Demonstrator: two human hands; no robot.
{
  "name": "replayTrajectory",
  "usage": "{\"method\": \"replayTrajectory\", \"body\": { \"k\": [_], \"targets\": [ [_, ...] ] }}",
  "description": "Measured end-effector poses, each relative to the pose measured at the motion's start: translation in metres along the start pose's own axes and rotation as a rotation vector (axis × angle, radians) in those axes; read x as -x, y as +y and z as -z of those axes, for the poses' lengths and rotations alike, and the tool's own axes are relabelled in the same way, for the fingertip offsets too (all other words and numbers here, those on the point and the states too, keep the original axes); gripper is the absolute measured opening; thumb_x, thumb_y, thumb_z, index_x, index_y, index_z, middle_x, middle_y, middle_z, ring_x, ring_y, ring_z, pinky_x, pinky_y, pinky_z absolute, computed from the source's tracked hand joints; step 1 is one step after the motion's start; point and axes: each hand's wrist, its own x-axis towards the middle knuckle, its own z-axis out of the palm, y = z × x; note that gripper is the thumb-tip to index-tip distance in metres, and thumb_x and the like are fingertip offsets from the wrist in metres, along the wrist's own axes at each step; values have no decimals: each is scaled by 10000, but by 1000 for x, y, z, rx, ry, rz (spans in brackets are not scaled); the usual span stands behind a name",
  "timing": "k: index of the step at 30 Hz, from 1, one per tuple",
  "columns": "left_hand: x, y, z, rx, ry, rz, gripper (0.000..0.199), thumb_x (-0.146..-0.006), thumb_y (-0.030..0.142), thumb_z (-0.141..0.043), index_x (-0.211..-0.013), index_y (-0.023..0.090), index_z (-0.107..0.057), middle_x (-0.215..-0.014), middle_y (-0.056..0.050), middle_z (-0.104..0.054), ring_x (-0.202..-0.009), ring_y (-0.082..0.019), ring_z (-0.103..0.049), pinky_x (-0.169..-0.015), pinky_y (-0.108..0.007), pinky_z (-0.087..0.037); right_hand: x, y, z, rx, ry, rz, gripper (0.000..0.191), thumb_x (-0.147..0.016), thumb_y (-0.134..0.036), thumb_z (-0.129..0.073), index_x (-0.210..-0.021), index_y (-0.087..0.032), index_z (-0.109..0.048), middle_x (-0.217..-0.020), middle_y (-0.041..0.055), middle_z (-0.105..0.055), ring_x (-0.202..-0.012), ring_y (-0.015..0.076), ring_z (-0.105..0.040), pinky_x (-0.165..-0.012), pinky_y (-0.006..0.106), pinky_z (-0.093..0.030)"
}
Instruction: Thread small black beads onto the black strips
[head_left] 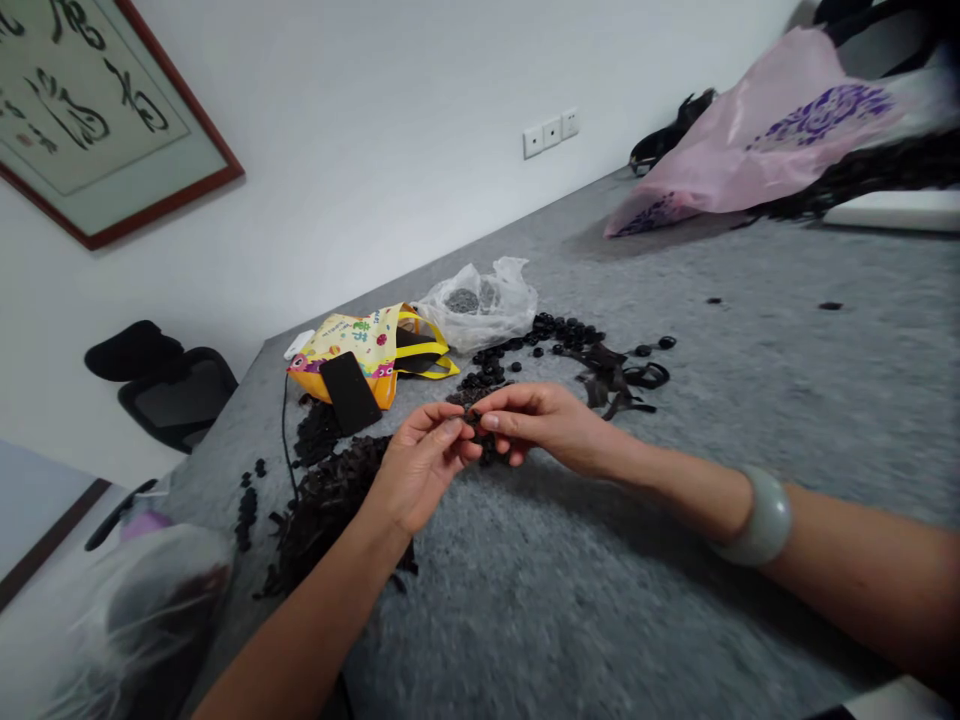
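My left hand (pixel 431 450) and my right hand (pixel 536 425) meet over the grey table (pixel 570 590), fingertips almost touching. Both pinch a small dark piece (pixel 472 417) between thumb and forefinger; it is too small and too covered to name. Under and behind the fingers lie small black round pieces (pixel 487 370), partly hidden by my hands. A large heap of black strips (pixel 330 510) spreads beside my left forearm. To the right of the round pieces are flat dark scraps and black loops (pixel 611 378).
Behind my hands are a white plastic bag (pixel 491 305) with grey contents, a yellow patterned bag (pixel 352 345) and a black phone-like slab (pixel 350 392) leaning on it. A pink bag (pixel 757 140) lies far right. A chair (pixel 176 390) stands past the left edge.
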Motion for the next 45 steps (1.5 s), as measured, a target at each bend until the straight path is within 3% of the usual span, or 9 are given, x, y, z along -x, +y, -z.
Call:
{"method": "replayTrajectory", "body": {
  "k": [8,14,25,33,39,42,45],
  "targets": [
    [2,6,-1,59,-31,111,249,-730,242,-857,-867,155,-668,-672,39,-685,-494,-60,-609,-650,-251,-593,-1,7,-9,-293,-50,-141,281,-770,-380,-854,-918,-161,-759,-825,7,-708,-609,56,-624,-483,128,-502],
    [3,14,0,-23,15,266,167,-752,139,-783,-795,140,-621,-695,-19,-733,-511,-110,-676,-649,-276,-606,-4,17,-9,-382,-90,-184,244,-771,-356,-860,-898,-168,-770,-825,9,-732,-603,47,-644,-499,110,-500],
    [5,15,-6,-92,39,241,189,-682,102,-705,-761,171,-548,-568,19,-668,-533,-112,-667,-666,-274,-585,-3,20,-13,-359,-42,-191,250,-746,-318,-876,-947,-212,-773,-780,-5,-734,-586,57,-624,-484,135,-470],
    [8,17,-8,-161,38,222,187,-652,101,-649,-752,188,-518,-509,51,-621,-449,-91,-619,-609,-234,-532,-2,17,-11,-195,-67,-90,279,-765,-357,-855,-983,-201,-777,-760,-4,-729,-595,61,-623,-492,144,-473],
    [6,15,-3,-146,-11,214,225,-679,144,-729,-791,181,-538,-574,29,-665,-532,-118,-682,-647,-240,-543,-1,15,-4,27,-43,51,324,-796,-392,-820,-1045,-189,-773,-757,3,-720,-581,78,-615,-509,183,-504],
    [4,14,0,-165,-53,147,273,-690,175,-796,-816,171,-554,-697,7,-719,-589,-119,-713,-649,-218,-538,1,10,-1,181,-21,122,332,-835,-420,-775,-1060,-177,-765,-787,17,-716,-563,82,-605,-503,198,-492],
    [2,12,2,-246,-60,38,284,-698,204,-828,-810,162,-571,-726,13,-722,-602,-118,-725,-642,-202,-531,3,3,1,425,-14,306,253,-883,-374,-724,-1030,-172,-768,-835,32,-710,-630,103,-624,-544,217,-488]
  ]
}}
